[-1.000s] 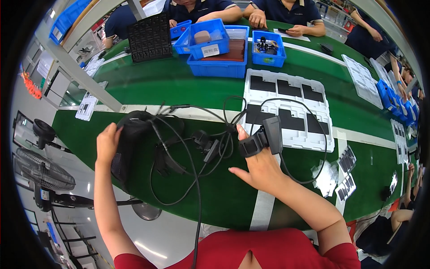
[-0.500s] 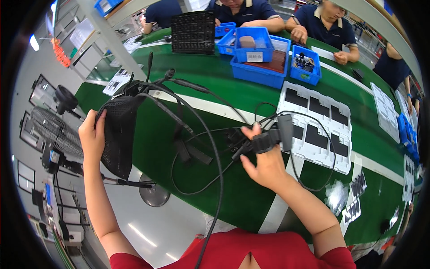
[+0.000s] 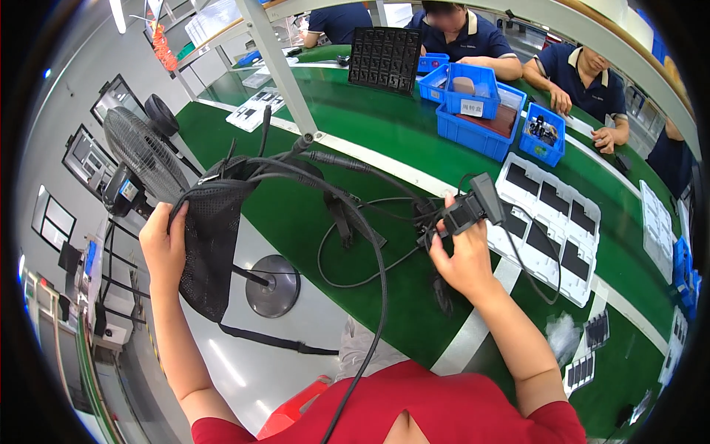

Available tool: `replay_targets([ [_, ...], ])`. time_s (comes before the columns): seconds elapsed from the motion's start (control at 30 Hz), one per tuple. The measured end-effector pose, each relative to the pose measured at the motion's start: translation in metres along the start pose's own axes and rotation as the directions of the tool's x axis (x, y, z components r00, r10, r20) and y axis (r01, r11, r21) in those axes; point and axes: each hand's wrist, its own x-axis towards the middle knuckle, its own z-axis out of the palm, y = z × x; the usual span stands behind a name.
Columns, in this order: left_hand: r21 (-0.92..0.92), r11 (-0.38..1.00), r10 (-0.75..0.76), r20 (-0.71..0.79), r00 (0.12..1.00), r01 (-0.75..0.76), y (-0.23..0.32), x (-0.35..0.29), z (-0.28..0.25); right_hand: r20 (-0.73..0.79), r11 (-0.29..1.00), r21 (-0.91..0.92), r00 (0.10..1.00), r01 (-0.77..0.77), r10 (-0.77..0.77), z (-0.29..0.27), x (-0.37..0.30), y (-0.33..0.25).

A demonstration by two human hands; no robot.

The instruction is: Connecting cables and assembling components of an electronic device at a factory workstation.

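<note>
- At nine o'clock our left hand [image 3: 164, 248] grips a black mesh-cloth pouch [image 3: 211, 244], matt.
- Our right hand [image 3: 462, 255] holds a matt black plastic device [image 3: 473, 209]; its cables [image 3: 355, 222] look smooth, rubbery.
- The green tabletop [image 3: 384, 140] shines glossy.

Pretty bright, even overhead light here, with a ceiling lamp [image 3: 118, 13] glowing at 11 o'clock. Pale glare streaks on the grey floor [image 3: 222, 355] around 7 o'clock. Heavy fisheye bend plus a black rim all round. Centre is sharp, edges go soft, shadows stay faint.
</note>
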Motion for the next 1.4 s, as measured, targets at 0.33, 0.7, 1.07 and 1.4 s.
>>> replay_targets([
  [0.33, 0.104, 0.995, 0.018, -0.107, 0.994, -0.007, -0.01, -0.05, -0.003, 0.09, 0.987, -0.121, 0.991, 0.106, -0.096, -0.035, 0.089, 0.025],
  [0.7, -0.027, 0.956, -0.292, -0.218, 0.931, 0.293, 0.019, -0.114, -0.016, 0.314, 0.987, -0.093, 0.945, 0.13, -0.095, -0.016, 0.073, 0.006],
  [1.07, -0.138, 0.962, -0.265, -0.27, 0.926, 0.235, 0.025, -0.082, -0.015, 0.208, 0.996, -0.085, 0.978, 0.04, -0.021, 0.022, 0.062, 0.018],
  [1.4, -0.215, 0.936, -0.319, -0.179, 0.931, 0.279, 0.025, -0.077, -0.017, 0.278, 0.92, -0.376, 0.96, 0.113, -0.004, 0.083, 0.07, 0.005],
])
